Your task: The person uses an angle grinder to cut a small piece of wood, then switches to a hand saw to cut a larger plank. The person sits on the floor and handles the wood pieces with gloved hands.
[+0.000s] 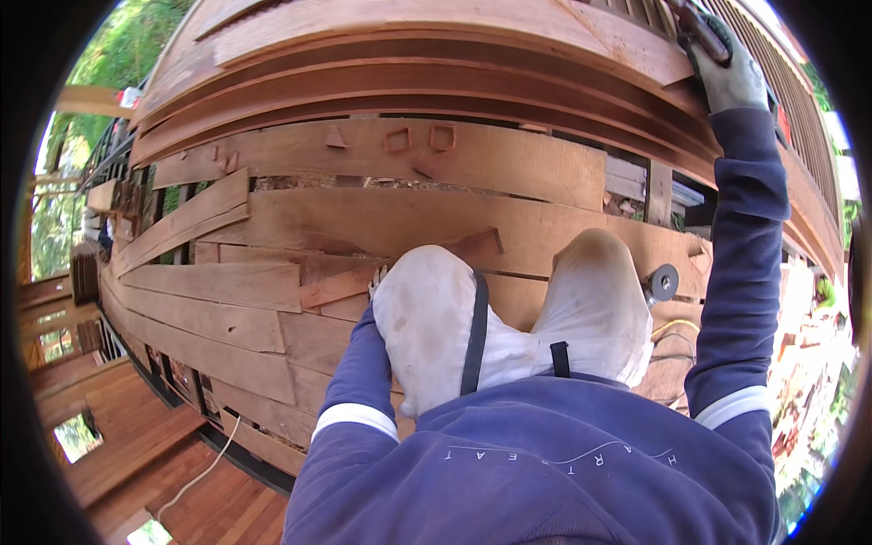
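My right hand (738,80), in a grey and dark work glove, reaches far forward at the upper right. Its fingers are curled round a dark, brownish object (701,34) whose kind I cannot make out, at the end of the stacked boards (436,68). My left hand (376,280) is mostly behind my left knee; only a bit of its fingers shows, beside a narrow reddish-brown strip of wood (341,288). Whether it grips the strip is hidden.
Loose planks (363,213) lie under my knees, with gaps between them. Small wooden frames (442,137) and offcuts rest on the far plank. A round-ended metal tool (662,283) stands by my right knee, near a cable (674,329). Lower left, a pale cord (202,470) crosses reddish decking.
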`<action>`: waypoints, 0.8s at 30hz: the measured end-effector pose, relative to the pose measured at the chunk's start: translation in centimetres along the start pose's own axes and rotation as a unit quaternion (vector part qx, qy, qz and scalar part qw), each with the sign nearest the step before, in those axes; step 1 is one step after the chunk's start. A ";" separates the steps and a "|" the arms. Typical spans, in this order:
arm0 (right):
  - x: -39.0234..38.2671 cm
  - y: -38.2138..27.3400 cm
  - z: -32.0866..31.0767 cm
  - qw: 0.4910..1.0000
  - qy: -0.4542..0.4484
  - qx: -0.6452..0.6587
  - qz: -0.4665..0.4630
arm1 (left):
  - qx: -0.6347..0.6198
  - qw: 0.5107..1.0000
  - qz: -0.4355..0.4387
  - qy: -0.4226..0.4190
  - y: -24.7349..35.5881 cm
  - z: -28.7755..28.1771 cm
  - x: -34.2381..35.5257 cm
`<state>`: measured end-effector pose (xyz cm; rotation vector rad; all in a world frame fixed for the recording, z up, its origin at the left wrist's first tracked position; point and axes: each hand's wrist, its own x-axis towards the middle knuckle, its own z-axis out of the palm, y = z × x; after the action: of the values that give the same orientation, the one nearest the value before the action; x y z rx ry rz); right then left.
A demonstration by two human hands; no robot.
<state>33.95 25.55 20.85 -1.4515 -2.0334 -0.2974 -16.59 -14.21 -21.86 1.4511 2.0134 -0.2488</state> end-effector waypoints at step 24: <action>-1.0 -4.4 0.1 0.999 -0.027 0.038 0.021 | 0.008 0.996 0.029 0.083 -1.4 -9.2 1.1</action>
<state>30.11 23.16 20.93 -1.4679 -2.0315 -0.1647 -21.57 -9.35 -15.62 1.5822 2.1003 -0.1246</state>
